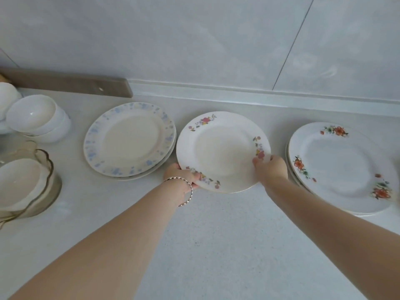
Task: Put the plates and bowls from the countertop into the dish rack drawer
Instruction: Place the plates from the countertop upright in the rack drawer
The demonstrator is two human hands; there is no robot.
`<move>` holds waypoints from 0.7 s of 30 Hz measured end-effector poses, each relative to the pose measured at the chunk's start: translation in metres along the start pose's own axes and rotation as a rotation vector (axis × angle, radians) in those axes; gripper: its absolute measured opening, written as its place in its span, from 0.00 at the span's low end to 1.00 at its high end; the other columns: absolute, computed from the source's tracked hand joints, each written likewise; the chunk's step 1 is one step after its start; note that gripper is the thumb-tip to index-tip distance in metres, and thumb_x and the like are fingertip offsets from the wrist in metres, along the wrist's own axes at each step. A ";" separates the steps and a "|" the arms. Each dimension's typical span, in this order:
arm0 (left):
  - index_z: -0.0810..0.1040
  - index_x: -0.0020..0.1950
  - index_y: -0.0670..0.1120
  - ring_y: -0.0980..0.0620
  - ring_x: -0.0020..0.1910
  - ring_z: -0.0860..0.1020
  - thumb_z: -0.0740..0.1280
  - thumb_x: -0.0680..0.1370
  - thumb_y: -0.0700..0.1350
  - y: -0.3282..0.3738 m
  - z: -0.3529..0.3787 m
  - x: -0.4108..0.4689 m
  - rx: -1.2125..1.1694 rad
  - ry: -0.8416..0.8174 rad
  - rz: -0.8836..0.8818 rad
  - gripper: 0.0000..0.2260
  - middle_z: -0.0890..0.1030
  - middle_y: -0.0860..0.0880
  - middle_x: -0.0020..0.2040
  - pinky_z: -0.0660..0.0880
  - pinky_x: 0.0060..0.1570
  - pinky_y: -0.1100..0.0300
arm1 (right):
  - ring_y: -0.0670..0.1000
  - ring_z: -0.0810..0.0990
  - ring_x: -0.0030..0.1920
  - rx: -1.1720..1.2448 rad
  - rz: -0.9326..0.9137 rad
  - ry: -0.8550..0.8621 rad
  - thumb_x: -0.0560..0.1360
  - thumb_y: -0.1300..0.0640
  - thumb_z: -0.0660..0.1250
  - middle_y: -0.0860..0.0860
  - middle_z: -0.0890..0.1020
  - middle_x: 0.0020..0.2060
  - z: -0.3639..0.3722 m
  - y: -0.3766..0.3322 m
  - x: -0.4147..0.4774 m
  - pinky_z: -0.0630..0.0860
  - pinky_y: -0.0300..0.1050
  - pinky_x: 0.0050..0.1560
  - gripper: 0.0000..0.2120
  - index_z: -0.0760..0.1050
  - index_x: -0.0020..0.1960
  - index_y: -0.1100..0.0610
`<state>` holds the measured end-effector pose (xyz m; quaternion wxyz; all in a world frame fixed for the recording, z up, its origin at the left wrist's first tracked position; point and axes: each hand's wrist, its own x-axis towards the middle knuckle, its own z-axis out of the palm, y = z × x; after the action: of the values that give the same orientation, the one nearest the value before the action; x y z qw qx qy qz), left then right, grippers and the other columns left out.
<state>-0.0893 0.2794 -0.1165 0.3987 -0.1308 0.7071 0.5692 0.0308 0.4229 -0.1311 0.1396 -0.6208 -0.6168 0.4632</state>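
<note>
Pale countertop (216,234), pink-flowered plate (223,151) face up, near edge tilted, left hand (183,177) and right hand (271,169) grips closed on its rim

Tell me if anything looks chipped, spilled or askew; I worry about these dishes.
Nothing stands out. Both hands grip the pink-flowered plate; the blue-patterned stack and orange-flowered stack sit flat, intact.

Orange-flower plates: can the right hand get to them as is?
Probably not yet. The right hand is shut on the pink-flower plate, shared with the left hand. The orange-flower plates sit uncovered just beside it, so the path itself looks free.
</note>
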 end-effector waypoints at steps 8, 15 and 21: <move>0.71 0.43 0.47 0.47 0.48 0.79 0.70 0.68 0.27 -0.031 -0.073 -0.058 0.160 -0.125 0.112 0.17 0.80 0.48 0.47 0.78 0.41 0.56 | 0.46 0.74 0.37 0.124 -0.052 0.025 0.76 0.56 0.62 0.49 0.76 0.39 -0.019 0.043 -0.109 0.67 0.39 0.30 0.09 0.70 0.54 0.60; 0.71 0.44 0.47 0.49 0.42 0.81 0.69 0.67 0.25 -0.089 -0.205 -0.134 0.056 -0.199 0.095 0.19 0.81 0.46 0.42 0.80 0.34 0.57 | 0.48 0.77 0.37 0.210 -0.192 -0.117 0.75 0.60 0.66 0.52 0.80 0.40 -0.014 0.069 -0.259 0.71 0.39 0.33 0.07 0.72 0.50 0.61; 0.69 0.51 0.55 0.49 0.49 0.80 0.70 0.66 0.24 -0.141 -0.372 -0.181 0.162 -0.256 0.070 0.28 0.80 0.48 0.49 0.81 0.32 0.58 | 0.43 0.80 0.40 0.217 -0.197 -0.235 0.74 0.60 0.68 0.42 0.81 0.41 0.052 0.100 -0.425 0.74 0.39 0.36 0.13 0.71 0.45 0.42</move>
<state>-0.0359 -0.1524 -0.0738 0.4747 0.0003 0.6983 0.5358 0.1368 0.0017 -0.0618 0.1776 -0.4804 -0.6333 0.5802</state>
